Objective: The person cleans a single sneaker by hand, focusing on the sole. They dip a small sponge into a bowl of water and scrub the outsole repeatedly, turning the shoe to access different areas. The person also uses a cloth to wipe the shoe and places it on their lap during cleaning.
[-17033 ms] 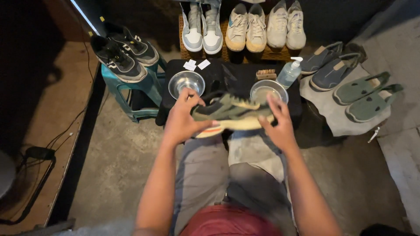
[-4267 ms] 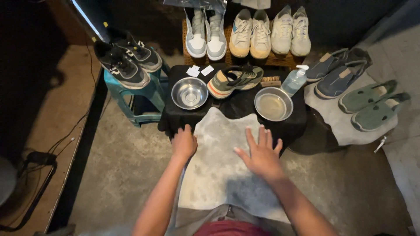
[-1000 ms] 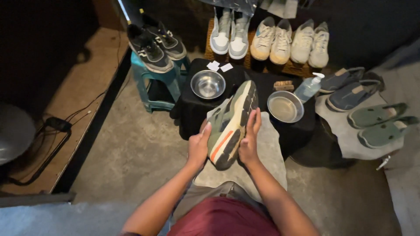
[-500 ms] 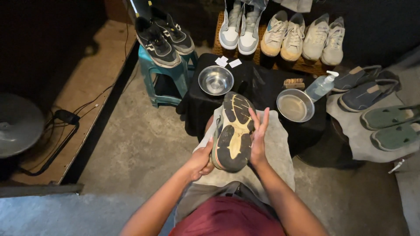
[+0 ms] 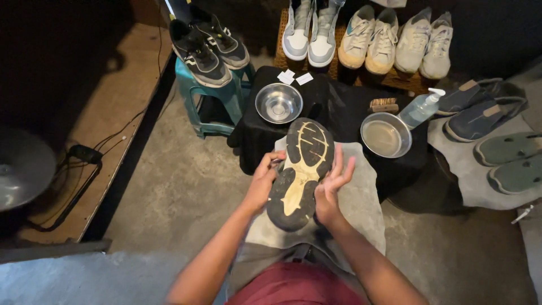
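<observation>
Sneaker (image 5: 301, 169): 1 item, held sole-up over my lap, above the grey cloth (image 5: 361, 197) spread on my knees. Sole is dark with a cream centre panel, toe end pointing away from me toward the worktop (image 5: 339, 110), heel end nearest my body.

Left hand (image 5: 262, 181): grip closed around the sneaker's left edge, fingers curled over the rim near mid-length.

Right hand (image 5: 330, 189): pressed flat against the sneaker's right edge, palm on the side, fingers spread and extended upward rather than wrapped; I log this as an open grip, supporting by contact only.

Worktop: small, draped in black fabric, just beyond the sneaker's toe. On it:
- 1 steel bowl (image 5: 278, 103), left side.
- 1 shallow steel bowl (image 5: 386, 134), right side.
- 1 brush (image 5: 383, 105) with pale bristles, behind the right-side bowl.
- 1 clear pump bottle (image 5: 420, 108), at the right edge, just beside the brush.
- 2 small white cards (image 5: 295, 77), far edge.

Surroundings:
- 1 pair black sneakers (image 5: 206, 48) on a teal plastic stool (image 5: 212, 104), left of the worktop.
- 3 pairs pale sneakers (image 5: 367, 36) lined up on a woven stand behind the worktop.
- 1 pair blue slip-ons (image 5: 480, 107) and 1 pair green slip-ons (image 5: 511, 161), lying on a grey cloth at right.
</observation>
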